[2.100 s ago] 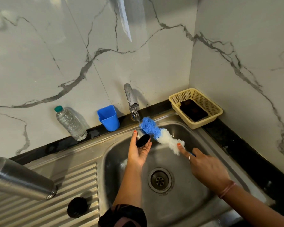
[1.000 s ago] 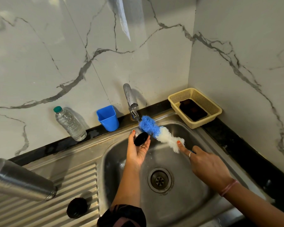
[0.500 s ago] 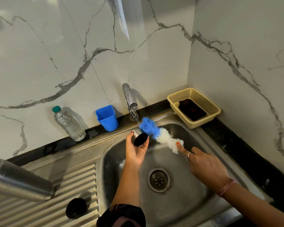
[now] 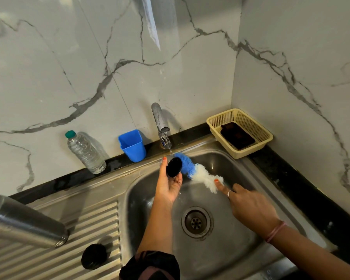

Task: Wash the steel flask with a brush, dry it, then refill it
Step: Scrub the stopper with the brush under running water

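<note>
So the left hand (image 4: 168, 185) had its fingers (image 4: 164, 161) wrapped round a small steel cap with a black inside, the flask cap (image 4: 173, 166) I'd guess, held up right under the tap (image 4: 160, 124) with a thin stream running. The right hand (image 4: 249, 205) gripped the brush (image 4: 198, 172), index finger laid out straight along the white bristles, blue tip pressed against the cap. All of that was over the sink (image 4: 240, 170).

The steel flask (image 4: 22, 221) itself was lying on its side on the draining board to the left, well apart from the hands, with another black lid (image 4: 94, 256) just beside it.

Looked to me like they were mid-wash, on the small parts. Next thing would probably be rinsing the cap, setting it down, then drying.

Compared with a couple of seconds back, barely anything changed. The cap's dark inside tipped a bit more toward me and the brush tip sat tighter behind it.
</note>
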Available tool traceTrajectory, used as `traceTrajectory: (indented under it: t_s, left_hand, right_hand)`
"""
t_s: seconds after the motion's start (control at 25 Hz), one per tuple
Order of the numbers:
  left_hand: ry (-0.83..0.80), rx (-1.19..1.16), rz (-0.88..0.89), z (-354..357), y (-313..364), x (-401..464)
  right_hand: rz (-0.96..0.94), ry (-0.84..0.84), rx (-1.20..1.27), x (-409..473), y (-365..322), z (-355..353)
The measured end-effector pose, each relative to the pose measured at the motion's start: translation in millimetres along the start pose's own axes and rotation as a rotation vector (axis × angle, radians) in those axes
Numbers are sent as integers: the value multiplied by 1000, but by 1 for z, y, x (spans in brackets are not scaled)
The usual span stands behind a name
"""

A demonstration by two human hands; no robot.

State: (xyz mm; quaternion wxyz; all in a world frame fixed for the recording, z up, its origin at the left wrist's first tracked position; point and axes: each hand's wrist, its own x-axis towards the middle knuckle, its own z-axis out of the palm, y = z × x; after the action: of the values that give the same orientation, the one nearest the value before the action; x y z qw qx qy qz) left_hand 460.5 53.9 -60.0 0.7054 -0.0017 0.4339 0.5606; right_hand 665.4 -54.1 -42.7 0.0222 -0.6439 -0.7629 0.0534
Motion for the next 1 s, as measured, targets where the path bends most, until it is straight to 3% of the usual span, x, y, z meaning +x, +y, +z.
traceTrajectory:
  t_s: [0.24,0.48,1.0]
  left_hand:
    - [-50,-98,-23,0,3,-1]
    - [-20,-26,19,-2,-2,1]
    - [-58,-5,21,-17,-8,6]
  right_hand:
    - [49,58,45,1,9,-7]
    - [34,-8,45,-6,4,0]
    - [3,66,110,-1,-3,-12]
